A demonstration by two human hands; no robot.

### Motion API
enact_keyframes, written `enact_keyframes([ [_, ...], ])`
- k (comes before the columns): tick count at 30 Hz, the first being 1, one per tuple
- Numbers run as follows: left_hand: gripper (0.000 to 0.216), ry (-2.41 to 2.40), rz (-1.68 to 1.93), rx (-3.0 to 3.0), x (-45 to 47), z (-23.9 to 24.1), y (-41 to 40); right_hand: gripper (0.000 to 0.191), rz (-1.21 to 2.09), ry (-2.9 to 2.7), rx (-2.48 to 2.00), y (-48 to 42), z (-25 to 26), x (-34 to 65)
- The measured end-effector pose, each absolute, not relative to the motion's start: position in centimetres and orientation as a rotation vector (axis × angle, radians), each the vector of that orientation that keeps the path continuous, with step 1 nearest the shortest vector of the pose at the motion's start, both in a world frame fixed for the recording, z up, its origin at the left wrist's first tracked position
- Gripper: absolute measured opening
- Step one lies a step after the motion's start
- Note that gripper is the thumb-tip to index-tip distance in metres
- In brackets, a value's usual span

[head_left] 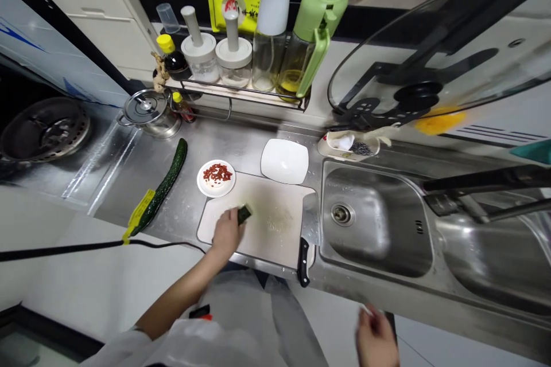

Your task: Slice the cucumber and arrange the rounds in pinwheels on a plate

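Cucumber piece [244,214], dark green and stubby, sits in the left fingers [233,217].

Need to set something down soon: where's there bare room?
The counter is bare between the cucumber and the small plate, and behind that plate toward the white dish. The cutting board is open between the left hand and the cleaver. Crowded: the rack, packed with jars.
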State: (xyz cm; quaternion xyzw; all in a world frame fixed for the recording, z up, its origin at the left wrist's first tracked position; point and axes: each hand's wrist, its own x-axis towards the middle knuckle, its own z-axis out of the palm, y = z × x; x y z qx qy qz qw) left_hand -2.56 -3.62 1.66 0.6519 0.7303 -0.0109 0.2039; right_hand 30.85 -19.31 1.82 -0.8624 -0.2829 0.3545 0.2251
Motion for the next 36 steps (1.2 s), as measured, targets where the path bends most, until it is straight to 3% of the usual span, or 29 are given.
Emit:
enact_keyframes([
  [4, 0.043, 1.779, 0.032, 1.923, 2.7, 1.8, -4.2, 0.052, 0.767, -1.341, -2.263, -12.5, -1.2, 25.6],
  [8, 0.041, 1.766, 0.075, 1.944, 6.1, 0.8, -4.5, 0.052, 0.562, -1.718, -2.201, -9.3, -2.0, 22.3],
  [17, 0.038, 1.654, 0.327, 1.895, 4.6, -0.6, -4.4, 0.039, 0.525, -1.609, -2.281, -10.1, -2.0, 23.3],
  [26, 0.041, 1.71, 0.528, 1.951, 3.6, -0.8, -4.9, 0.034, 0.914, -1.87, -1.954, -9.0, 0.5, 23.5],
  [36, 0.032, 1.489, 0.597, 2.066, 4.3, -1.9, -4.1, 0.036, 1.171, -2.058, -2.149, -6.6, 1.8, 21.6],
])
